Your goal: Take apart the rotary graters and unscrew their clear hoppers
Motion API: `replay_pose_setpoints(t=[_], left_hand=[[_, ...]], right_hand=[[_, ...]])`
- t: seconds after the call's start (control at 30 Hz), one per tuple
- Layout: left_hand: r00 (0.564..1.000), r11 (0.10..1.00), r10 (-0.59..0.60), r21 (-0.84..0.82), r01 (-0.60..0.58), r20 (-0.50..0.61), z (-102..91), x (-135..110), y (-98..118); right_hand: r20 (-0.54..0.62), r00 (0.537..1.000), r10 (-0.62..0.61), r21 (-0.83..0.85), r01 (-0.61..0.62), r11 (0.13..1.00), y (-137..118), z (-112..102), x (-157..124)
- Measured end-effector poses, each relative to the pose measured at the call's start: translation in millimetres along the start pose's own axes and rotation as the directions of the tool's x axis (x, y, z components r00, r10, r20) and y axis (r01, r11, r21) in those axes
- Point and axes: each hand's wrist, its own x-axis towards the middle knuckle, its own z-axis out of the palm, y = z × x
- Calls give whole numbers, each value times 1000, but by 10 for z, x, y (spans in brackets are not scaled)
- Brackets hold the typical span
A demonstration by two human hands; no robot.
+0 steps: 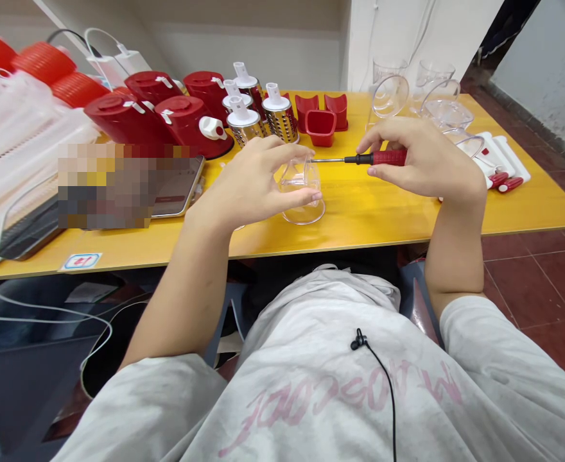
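Note:
My left hand (268,173) grips a clear plastic part (304,208) on the yellow table, thumb on its near side and fingers over its top. In my right hand (417,154) is a screwdriver (389,158) with a red and black handle, held level. Its metal shaft points left, and the tip meets or nearly meets the upper part of the clear piece. Whether a screw sits at the tip is too small to tell.
Behind stand red housings (186,119), grater drums (280,112) and red hoppers (321,125). To the right are clear plastic parts (449,112) and white parts with red handles (504,160). A tablet (179,186) lies left on the yellow table (369,221).

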Motion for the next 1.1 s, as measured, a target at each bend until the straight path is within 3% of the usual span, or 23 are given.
replay_pose_setpoints(t=[0.83,1.1], left_hand=[[1000,1000,-10,-6,10,8,-3,14,-9],[998,999,-34,21,32,57,-41,5,66]], right_hand=[[-20,1000,4,24,-4,1000,-20,18,-7],[30,999,24,17,-25,1000,35,14,-5]])
